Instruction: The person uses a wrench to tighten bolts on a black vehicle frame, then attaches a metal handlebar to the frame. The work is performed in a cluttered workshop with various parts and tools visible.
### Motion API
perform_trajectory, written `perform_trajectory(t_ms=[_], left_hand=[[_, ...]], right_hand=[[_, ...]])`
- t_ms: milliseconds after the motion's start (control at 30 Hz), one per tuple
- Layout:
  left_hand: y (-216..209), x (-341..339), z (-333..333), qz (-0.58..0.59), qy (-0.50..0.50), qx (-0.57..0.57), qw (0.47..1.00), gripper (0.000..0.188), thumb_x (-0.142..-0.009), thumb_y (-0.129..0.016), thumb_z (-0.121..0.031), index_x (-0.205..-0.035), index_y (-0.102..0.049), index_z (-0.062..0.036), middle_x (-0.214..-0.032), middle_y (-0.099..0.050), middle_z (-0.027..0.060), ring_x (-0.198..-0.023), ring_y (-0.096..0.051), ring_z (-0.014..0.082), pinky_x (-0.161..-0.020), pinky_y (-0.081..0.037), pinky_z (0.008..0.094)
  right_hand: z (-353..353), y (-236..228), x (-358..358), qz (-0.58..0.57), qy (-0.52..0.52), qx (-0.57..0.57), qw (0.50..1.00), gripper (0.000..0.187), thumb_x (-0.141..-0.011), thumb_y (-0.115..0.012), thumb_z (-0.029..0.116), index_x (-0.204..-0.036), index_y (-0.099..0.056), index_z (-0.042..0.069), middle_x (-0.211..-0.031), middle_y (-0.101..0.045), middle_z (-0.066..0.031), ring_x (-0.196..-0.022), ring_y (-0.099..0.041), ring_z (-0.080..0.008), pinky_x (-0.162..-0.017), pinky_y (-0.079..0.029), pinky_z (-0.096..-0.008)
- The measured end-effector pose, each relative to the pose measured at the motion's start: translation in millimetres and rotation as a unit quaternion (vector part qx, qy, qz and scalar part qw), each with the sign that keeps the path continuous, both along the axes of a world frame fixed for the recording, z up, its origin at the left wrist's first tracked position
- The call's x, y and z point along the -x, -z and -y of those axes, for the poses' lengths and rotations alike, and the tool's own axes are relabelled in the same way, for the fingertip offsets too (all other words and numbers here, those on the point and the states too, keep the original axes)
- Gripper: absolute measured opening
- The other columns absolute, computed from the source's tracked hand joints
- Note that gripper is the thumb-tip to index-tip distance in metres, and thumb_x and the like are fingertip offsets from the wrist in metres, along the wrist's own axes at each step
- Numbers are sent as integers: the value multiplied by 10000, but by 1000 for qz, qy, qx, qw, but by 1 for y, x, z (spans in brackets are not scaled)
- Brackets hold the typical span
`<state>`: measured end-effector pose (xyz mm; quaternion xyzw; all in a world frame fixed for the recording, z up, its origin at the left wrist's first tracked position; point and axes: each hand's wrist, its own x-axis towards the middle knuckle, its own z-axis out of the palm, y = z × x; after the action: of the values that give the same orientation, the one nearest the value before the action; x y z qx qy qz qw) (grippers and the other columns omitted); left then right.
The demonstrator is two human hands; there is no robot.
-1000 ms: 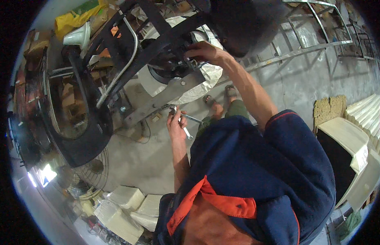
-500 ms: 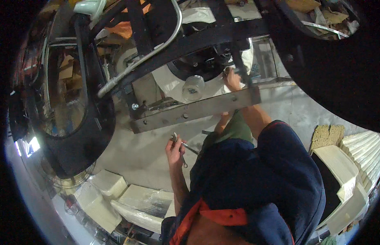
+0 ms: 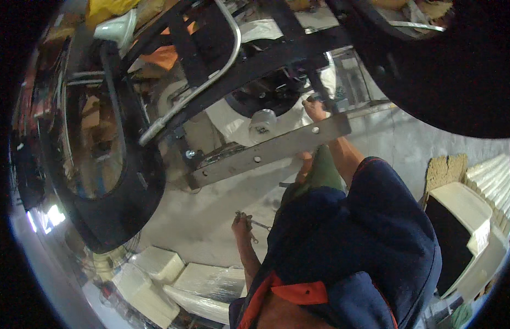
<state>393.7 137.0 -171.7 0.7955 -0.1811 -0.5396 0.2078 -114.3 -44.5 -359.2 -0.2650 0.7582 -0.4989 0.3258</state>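
My left hand [image 3: 242, 223] is closed around wrenches [image 3: 260, 225], held low over the floor, left of my body. At least two shafts stick out of the fist, one with a ring end. My right hand [image 3: 315, 108] reaches past the drilled metal bar [image 3: 257, 159] to a black upright bracket on the frame [image 3: 319, 88]. Its fingers are curled there; what they grip is too dark to make out. Left of that hand, a clear plastic cup [image 3: 262, 125] with small parts inside stands by a round black part [image 3: 246, 103] on white sheeting.
A bent silver tube [image 3: 194, 96] crosses the black framework. Large curved black panels hang at the left [image 3: 129, 214] and right [image 3: 430, 82]. Wrapped cream-coloured parts [image 3: 203, 285] lie at lower left; more cream panels [image 3: 463, 208] stand at right beside a brown board [image 3: 445, 171].
My left hand with the wrenches has moved down and slightly right in the picture. The view has shifted a little; my right hand stays at the bracket.
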Motion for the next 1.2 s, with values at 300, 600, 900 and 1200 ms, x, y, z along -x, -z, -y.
perform_trajectory(t_ms=[300,600,900,1200], left_hand=[[18,37,-14,-40,57,-18,997,178,-898,-677,-152,-849,-667,18,-633,-563,28,-484,-463,78,-417,-316,240],[12,117,0,-83,149,18,985,176,-932,-653,-163,-1017,-594,-21,-829,-693,127,-528,-487,95,-436,-345,229],[20,161,-34,-62,83,15,995,145,-898,-672,-147,-948,-632,-17,-768,-686,109,-505,-474,97,-426,-348,270],[28,176,-56,-73,51,59,994,215,-861,-729,-207,-862,-633,-16,-668,-630,73,-483,-482,105,-430,-373,284]], right_hand=[[-68,-252,77,441,-60,206,871,132,-859,-685,26,-977,-645,-20,-804,-622,-51,-691,-555,-127,-628,-443,-278],[-64,-280,105,268,-219,148,927,177,-896,-697,118,-1018,-621,16,-844,-608,-38,-749,-570,-124,-696,-474,-282],[-59,-304,119,150,-287,73,943,231,-888,-702,129,-1056,-627,-10,-809,-622,-34,-726,-591,-123,-688,-479,-281],[-57,-283,125,171,-309,98,931,194,-923,-682,100,-1070,-623,-12,-815,-629,-35,-718,-591,-119,-656,-491,-283]])
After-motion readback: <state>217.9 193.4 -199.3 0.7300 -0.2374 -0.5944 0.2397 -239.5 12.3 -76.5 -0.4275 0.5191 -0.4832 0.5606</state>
